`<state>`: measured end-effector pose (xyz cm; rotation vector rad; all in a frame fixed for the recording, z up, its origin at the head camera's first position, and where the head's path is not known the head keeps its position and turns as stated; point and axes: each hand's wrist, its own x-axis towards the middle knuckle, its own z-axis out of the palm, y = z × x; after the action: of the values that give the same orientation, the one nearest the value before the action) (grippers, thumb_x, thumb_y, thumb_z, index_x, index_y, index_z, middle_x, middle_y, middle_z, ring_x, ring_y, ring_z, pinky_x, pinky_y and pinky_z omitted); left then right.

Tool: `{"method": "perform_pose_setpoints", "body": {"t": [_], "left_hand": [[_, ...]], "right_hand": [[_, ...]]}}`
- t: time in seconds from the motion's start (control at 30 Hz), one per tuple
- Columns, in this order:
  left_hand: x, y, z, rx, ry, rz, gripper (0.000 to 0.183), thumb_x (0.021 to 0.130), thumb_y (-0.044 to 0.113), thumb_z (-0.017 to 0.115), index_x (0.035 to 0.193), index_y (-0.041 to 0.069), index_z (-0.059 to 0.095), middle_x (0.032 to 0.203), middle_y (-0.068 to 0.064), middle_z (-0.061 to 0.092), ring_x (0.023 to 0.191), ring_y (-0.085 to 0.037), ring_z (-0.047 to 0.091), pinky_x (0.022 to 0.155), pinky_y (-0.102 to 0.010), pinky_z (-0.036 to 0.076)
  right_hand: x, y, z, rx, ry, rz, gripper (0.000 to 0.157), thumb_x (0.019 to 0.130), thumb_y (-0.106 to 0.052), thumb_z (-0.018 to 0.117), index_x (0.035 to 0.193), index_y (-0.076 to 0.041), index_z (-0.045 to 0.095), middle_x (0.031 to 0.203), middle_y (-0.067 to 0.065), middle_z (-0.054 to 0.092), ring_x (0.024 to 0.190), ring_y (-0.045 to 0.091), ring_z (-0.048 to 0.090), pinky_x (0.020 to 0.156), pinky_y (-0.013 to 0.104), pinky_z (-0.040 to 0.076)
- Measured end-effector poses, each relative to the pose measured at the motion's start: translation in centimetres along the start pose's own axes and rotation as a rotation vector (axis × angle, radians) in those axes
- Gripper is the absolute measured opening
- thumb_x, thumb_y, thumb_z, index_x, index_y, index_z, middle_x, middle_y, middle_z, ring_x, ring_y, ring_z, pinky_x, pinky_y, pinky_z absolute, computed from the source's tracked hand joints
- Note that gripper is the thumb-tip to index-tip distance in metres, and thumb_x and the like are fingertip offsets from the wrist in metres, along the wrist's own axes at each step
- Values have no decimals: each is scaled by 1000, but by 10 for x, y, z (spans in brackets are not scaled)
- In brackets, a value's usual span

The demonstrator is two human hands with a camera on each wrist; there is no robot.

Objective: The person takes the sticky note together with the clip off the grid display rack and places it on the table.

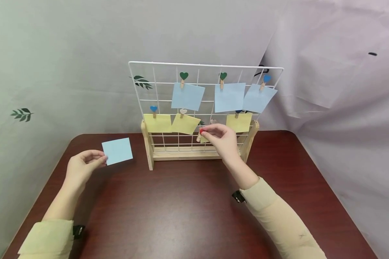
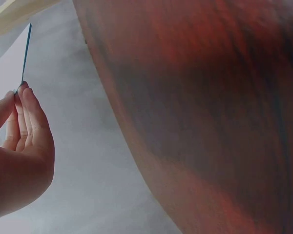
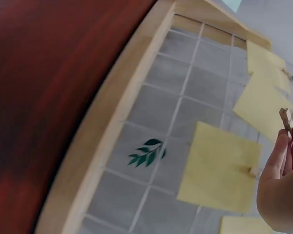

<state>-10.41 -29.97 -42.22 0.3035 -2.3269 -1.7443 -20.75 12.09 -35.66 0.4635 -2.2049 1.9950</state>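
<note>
On the left, a loose blue note point(image 1: 118, 151) is pinched at its left edge between the thumb and fingers of the left hand point(image 1: 79, 167), held up beside the rack and well apart from the hanging notes. Across at the wire grid point(image 1: 205, 65), a red-heart clip point(image 1: 199, 137) is clamped between the thumb and fingertips of the right hand point(image 1: 223, 140), its wooden end pointed downward; whether it is squeezed open cannot be told.

It's a crowded grid here! Along the top, a blue note is hung at left point(image 1: 188, 97), another in the middle point(image 1: 229, 97), and a tilted one at right point(image 1: 260, 99), the last two meeting at their edges. Lower down, two yellow notes are clipped side by side, one straight point(image 1: 157, 124), one askew point(image 1: 185, 124). A third yellow note point(image 3: 219, 168) is mostly blocked from the head view by the right hand, and a fourth point(image 1: 239, 123) is hung just beyond that hand. The whole grid is propped by a wooden stand point(image 1: 188, 156) on the dark red table point(image 1: 168, 208).
</note>
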Motion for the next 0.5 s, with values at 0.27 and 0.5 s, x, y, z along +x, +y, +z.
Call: {"method": "perform_pose_setpoints", "body": {"t": [0.27,0.5], "left_hand": [[-1,-7,-1,92,-43,-18,6,99,5,75,99,12,75,76,24,71,67,4,72,69,-10,59],[-3,-16,-2,195,-90,-33,26,100,8,74,114,-13,67,77,26,69,69,5,70,69,-12,60]], "right_hand": [[-15,21,-22,-16,22,42,18,92,6,78,108,14,76,98,9,83,83,-4,75,80,16,62],[-25,37,-43,-29,45,80,19,91,7,77,109,14,75,92,-6,82,83,-4,75,79,15,61]]}}
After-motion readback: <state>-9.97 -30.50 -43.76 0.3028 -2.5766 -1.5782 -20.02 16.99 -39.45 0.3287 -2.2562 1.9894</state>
